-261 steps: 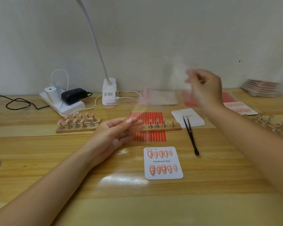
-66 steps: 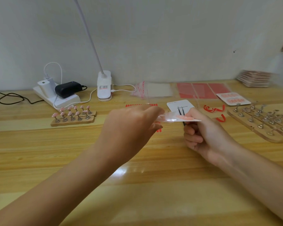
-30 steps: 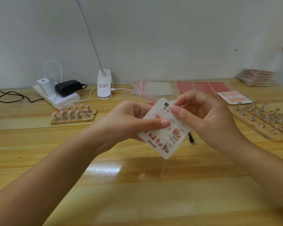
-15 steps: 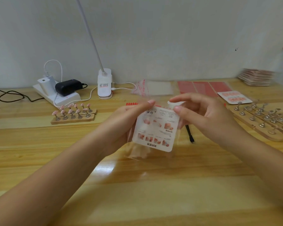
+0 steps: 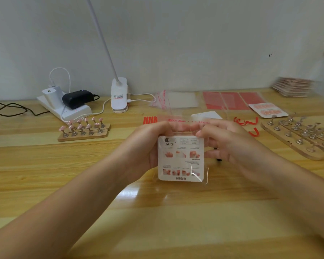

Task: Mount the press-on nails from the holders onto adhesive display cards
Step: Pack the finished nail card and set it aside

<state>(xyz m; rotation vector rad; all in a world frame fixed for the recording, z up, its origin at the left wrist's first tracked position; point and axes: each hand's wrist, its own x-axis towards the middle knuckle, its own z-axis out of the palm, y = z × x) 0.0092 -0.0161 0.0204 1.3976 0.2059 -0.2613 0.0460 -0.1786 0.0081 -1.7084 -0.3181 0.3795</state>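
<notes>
A white display card [image 5: 180, 157] sits inside a clear plastic bag [image 5: 204, 173], its printed back facing me and upside down. My left hand [image 5: 148, 146] grips the bag's upper left edge. My right hand [image 5: 224, 143] pinches the upper right, by the flap with red lettering. Both hands hold it upright above the table's middle. Pink nails on metal holders stand in a wooden base [image 5: 82, 134] at the left. Bare metal holders [image 5: 303, 131] fill wooden bases at the right.
A power strip with chargers [image 5: 64, 107] and a white lamp base [image 5: 119, 96] stand at the back left. Clear bags [image 5: 176, 101], red adhesive sheets [image 5: 232, 100], a finished card [image 5: 270, 112] and a card stack [image 5: 294, 87] lie at the back right. Red peeled strips [image 5: 247, 121] lie nearby.
The card went from lying face up on the table into a clear bag. It has slid fully down inside, and both hands have moved to the bag's top flap.
</notes>
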